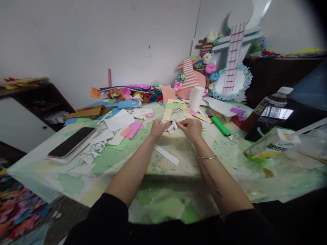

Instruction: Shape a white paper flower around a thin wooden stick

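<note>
Close together above the table, my left hand and my right hand pinch a small white paper piece from both sides. It has curled, rolled parts, and a small dark spot shows at its middle. Right-hand fingertips also meet a thin dark thing that is too small to name. Below the hands lies a loose white paper strip. To the right of my right hand rests a green-handled cutter. A white paper roll stands upright behind the hands.
White paper scraps, a pink paper piece and a phone lie at left. On the right stand a drink carton and a bottle. Paper instrument models lean against the back wall.
</note>
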Demonstrator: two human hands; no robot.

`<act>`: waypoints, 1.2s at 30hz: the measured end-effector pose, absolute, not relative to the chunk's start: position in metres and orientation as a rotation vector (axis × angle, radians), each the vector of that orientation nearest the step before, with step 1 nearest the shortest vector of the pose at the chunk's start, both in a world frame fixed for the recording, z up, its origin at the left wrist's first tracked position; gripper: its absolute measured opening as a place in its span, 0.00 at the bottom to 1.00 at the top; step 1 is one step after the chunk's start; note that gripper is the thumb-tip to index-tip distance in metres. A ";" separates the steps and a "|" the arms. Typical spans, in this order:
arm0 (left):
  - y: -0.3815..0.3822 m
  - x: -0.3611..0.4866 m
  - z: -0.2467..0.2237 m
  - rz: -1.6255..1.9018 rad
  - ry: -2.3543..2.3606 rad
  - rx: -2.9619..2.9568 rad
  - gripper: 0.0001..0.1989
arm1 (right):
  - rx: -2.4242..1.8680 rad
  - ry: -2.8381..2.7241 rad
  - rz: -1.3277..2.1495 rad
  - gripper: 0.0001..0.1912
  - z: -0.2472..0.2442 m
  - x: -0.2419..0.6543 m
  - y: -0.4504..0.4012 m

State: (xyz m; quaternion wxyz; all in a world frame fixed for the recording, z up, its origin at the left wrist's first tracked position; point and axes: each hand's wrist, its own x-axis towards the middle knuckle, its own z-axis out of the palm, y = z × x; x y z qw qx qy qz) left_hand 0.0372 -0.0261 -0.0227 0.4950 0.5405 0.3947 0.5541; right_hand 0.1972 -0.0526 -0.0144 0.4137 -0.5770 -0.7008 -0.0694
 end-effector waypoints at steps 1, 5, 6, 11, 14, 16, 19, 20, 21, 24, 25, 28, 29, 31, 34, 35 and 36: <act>-0.026 0.037 -0.023 1.343 0.961 1.310 0.11 | -1.454 -1.761 -0.176 0.20 -0.014 0.197 -0.053; -0.027 0.037 -0.022 1.339 0.953 1.299 0.10 | -1.453 -1.754 -0.163 0.20 -0.014 0.196 -0.053; -0.027 0.037 -0.022 1.342 0.951 1.299 0.10 | -1.451 -1.753 -0.160 0.20 -0.014 0.196 -0.054; -0.028 0.037 -0.021 1.318 0.925 1.305 0.11 | -1.447 -1.760 -0.148 0.19 -0.012 0.195 -0.055; -0.027 0.036 -0.022 1.314 0.918 1.302 0.11 | -1.448 -1.763 -0.135 0.19 -0.012 0.195 -0.055; -0.026 0.036 -0.024 1.316 0.916 1.310 0.11 | -1.451 -1.765 -0.129 0.18 -0.011 0.195 -0.056; -0.025 0.036 -0.025 1.313 0.918 1.319 0.11 | -1.456 -1.761 -0.123 0.18 -0.012 0.195 -0.056; -0.025 0.036 -0.025 1.312 0.920 1.321 0.11 | -1.458 -1.762 -0.124 0.18 -0.012 0.195 -0.056; -0.026 0.036 -0.025 1.311 0.921 1.323 0.10 | -1.460 -1.762 -0.126 0.19 -0.012 0.195 -0.056; -0.026 0.036 -0.024 1.300 0.926 1.334 0.10 | -1.461 -1.768 -0.136 0.19 -0.011 0.195 -0.056; -0.026 0.036 -0.024 1.299 0.922 1.333 0.10 | -1.461 -1.770 -0.138 0.19 -0.011 0.195 -0.056; -0.026 0.037 -0.024 1.311 0.899 1.331 0.09 | -1.460 -1.771 -0.137 0.19 -0.011 0.195 -0.056; -0.027 0.037 -0.023 1.319 0.894 1.334 0.09 | -1.461 -1.769 -0.137 0.19 -0.012 0.195 -0.056; -0.028 0.037 -0.022 1.326 0.895 1.341 0.09 | -1.465 -1.762 -0.136 0.19 -0.012 0.195 -0.055; -0.030 0.037 -0.020 1.315 0.907 1.343 0.09 | -1.470 -1.755 -0.137 0.19 -0.013 0.195 -0.055; -0.030 0.037 -0.020 1.311 0.910 1.342 0.09 | -1.471 -1.755 -0.137 0.19 -0.013 0.195 -0.055; -0.030 0.037 -0.020 1.310 0.913 1.340 0.09 | -1.471 -1.758 -0.139 0.19 -0.013 0.195 -0.054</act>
